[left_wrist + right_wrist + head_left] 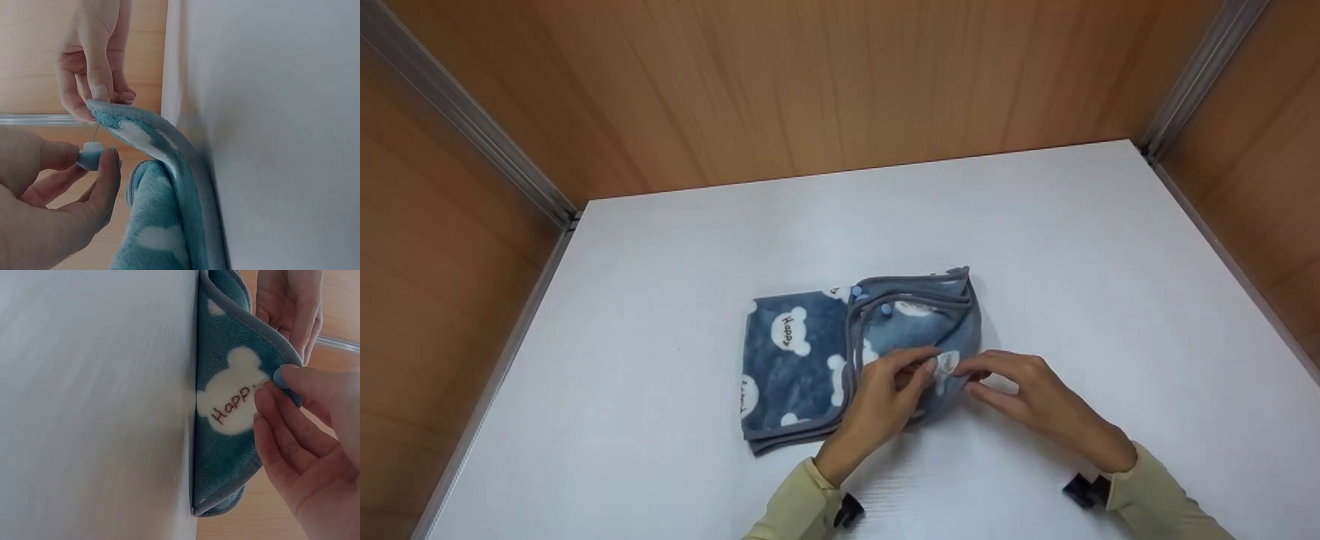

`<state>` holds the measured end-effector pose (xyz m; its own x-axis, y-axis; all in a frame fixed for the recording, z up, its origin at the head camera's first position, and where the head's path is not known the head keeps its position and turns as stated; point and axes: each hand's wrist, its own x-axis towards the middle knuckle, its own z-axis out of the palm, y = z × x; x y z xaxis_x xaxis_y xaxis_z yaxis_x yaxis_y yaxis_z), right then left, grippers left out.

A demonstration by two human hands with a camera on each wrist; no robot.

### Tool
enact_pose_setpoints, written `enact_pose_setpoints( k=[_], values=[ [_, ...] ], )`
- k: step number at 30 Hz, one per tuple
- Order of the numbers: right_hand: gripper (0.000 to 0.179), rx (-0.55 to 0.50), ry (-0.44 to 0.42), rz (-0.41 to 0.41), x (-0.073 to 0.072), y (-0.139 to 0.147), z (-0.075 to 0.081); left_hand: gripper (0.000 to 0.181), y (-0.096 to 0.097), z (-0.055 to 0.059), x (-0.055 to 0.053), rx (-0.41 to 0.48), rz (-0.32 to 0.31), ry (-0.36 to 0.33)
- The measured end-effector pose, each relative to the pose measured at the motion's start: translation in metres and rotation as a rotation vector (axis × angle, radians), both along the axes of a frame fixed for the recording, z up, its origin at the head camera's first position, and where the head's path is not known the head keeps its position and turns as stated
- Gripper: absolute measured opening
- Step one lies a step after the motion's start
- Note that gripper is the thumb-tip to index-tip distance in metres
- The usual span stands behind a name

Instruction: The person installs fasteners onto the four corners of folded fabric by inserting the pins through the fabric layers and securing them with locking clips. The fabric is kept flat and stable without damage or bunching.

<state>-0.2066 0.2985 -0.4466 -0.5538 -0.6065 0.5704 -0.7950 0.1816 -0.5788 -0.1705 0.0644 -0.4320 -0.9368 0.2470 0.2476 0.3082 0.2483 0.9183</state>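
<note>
A folded blue fleece blanket (802,382) with white bear-head prints and grey edging lies on the table. At its near right part my left hand (874,401) pinches a small blue-and-white capped pin (90,158) between thumb and fingers. Its thin needle points at the edge of the blanket, as the left wrist view shows. My right hand (1039,401) grips that raised edge, thumb on one side and fingers on the other. Under the thumb, in the right wrist view, a round blue cap (279,378) sits against the cloth.
Two blue caps, one on the upper edging (857,291) and another cap (886,309) below it, sit on the blanket. The white table (660,300) is bounded by wooden panels (840,82) at the back and sides. Black wrist mounts (1084,491) hang under the sleeves.
</note>
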Motion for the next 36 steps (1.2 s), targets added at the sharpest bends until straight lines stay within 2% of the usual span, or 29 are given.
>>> enact_pose_setpoints(
  k=[5,11,14,17,23,27,36],
  values=[
    [0.042,0.011,-0.009,0.01,0.0,-0.001,0.0,0.027,0.001,-0.001,0.002,-0.025,0.003,0.01],
    [0.043,0.013,-0.037,0.036,0.0,-0.003,-0.002,0.029,0.006,-0.004,0.006,-0.083,-0.017,0.071],
    [0.042,0.009,-0.052,0.036,-0.001,-0.003,-0.002,0.029,0.007,-0.003,0.006,-0.078,-0.025,0.073],
    [0.04,0.025,-0.066,0.028,-0.001,-0.001,-0.001,0.031,0.008,-0.003,0.006,-0.045,-0.035,0.043],
    [0.034,0.107,-0.115,0.051,-0.001,0.008,0.007,0.027,0.012,-0.005,0.007,0.01,-0.08,-0.013],
    [0.028,0.168,-0.182,0.075,-0.001,0.014,0.012,0.028,0.016,-0.005,0.008,-0.012,-0.114,-0.041],
    [0.019,0.326,-0.336,0.114,-0.003,0.024,0.017,0.024,0.022,-0.01,0.014,-0.144,-0.125,0.024]
  ],
)
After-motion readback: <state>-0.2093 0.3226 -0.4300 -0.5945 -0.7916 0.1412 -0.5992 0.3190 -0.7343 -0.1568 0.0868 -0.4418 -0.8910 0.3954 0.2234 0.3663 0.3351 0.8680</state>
